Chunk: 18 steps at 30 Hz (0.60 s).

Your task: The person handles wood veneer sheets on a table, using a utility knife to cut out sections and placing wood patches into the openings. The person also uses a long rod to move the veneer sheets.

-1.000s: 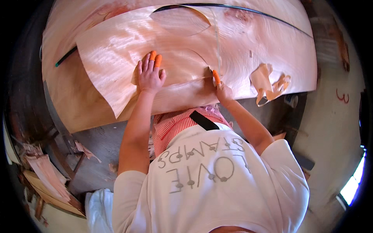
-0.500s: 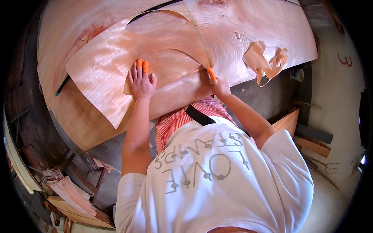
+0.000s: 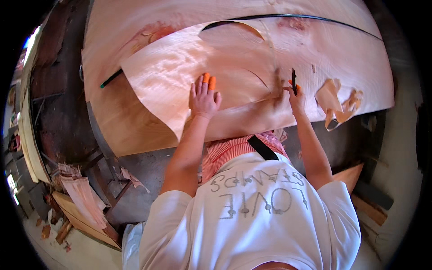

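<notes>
My left hand point(image 3: 205, 102) lies flat on a thin, pale wood veneer sheet point(image 3: 157, 67), fingers stretched out, with orange finger covers on two of them. The sheet has a curved opening near its far edge and a curved cut line to the right of my left hand. In my right hand point(image 3: 297, 101) I hold a slim black utility knife point(image 3: 294, 81), raised upright near the sheet's right end. An orange cover shows on a right finger; the blade is too small to make out. A larger veneer sheet point(image 3: 333, 54) lies beneath.
A long black strip point(image 3: 306, 17) crosses the far part of the large sheet; a green-tipped dark end point(image 3: 108, 80) sticks out at left. Curled veneer scraps point(image 3: 333, 101) lie right of my right hand. Torn veneer pieces point(image 3: 83, 193) and boards stand at lower left.
My right hand has lifted from the cut line and moved right, and the black knife now points up. My left hand stays flat on the sheet. The whole view has shifted.
</notes>
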Motion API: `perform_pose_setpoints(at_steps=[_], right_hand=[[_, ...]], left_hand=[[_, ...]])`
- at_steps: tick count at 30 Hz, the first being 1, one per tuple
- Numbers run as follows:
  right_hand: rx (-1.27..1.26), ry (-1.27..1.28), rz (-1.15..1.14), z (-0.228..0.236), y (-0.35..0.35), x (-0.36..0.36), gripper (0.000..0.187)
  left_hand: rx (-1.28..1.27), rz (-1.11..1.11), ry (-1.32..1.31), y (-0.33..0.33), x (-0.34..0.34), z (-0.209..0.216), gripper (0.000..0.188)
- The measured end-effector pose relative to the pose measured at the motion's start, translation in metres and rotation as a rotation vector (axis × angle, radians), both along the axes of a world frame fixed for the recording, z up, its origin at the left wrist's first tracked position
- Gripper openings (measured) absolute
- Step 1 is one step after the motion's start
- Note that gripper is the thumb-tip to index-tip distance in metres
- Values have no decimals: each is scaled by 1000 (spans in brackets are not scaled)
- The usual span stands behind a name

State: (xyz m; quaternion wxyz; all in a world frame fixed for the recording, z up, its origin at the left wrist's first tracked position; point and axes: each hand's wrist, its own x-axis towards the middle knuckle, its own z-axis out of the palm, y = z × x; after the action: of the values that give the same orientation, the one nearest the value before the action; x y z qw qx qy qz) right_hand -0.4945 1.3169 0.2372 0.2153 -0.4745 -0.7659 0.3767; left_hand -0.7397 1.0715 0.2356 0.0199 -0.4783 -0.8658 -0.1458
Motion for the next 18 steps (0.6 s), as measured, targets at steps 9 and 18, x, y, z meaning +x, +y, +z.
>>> perform_pose_setpoints(at_steps=[9,18], right_hand=[[-441,-91,-26,13,-1,-47,27],[-505,198,4,102,-4,-96,26]], left_hand=[[54,19,-78,-7,-4,-3,55],[256,-85,-125,-14,-7,-7,41]])
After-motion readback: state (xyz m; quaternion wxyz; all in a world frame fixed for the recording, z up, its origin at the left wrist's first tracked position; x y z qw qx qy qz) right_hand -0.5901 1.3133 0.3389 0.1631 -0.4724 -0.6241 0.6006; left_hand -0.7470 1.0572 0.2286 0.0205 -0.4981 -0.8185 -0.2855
